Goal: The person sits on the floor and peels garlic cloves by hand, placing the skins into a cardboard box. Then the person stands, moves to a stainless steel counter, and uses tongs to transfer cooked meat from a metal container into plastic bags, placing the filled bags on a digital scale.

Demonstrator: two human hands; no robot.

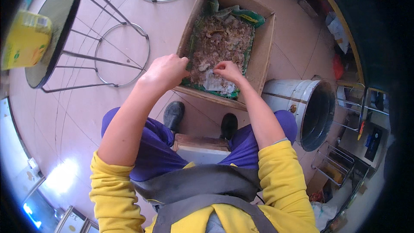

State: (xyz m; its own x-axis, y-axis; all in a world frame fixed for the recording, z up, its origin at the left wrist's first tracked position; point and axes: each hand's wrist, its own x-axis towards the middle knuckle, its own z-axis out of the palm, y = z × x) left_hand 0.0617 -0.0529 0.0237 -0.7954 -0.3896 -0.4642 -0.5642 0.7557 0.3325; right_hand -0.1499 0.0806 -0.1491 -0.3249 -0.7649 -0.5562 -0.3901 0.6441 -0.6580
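The right hand [231, 71] had its fingertips drawn together over the scraps [228, 32]; whether they pinched a piece could not be told. The left hand [166, 72] had its fingers curled at the near left side of the box [263, 56], and whether they gripped anything was equally unclear. The scraps, a pale brown jumble, lay inside the box against a green lining [254, 18], with a white sheet-like piece [215, 83] just below the right fingers. The step in hand looked to be picking through the scraps; the next move seemed to call for a light, exact pinch.

The box sat on the floor [297, 39] beyond the boots [174, 114], beside a tipped white bucket [280, 89]. The undersides of both hands and the deeper scraps were hidden, and single pieces were hard to make out. Farther off, the upper edge cut a stool [164, 1] down to its metal legs and ring.
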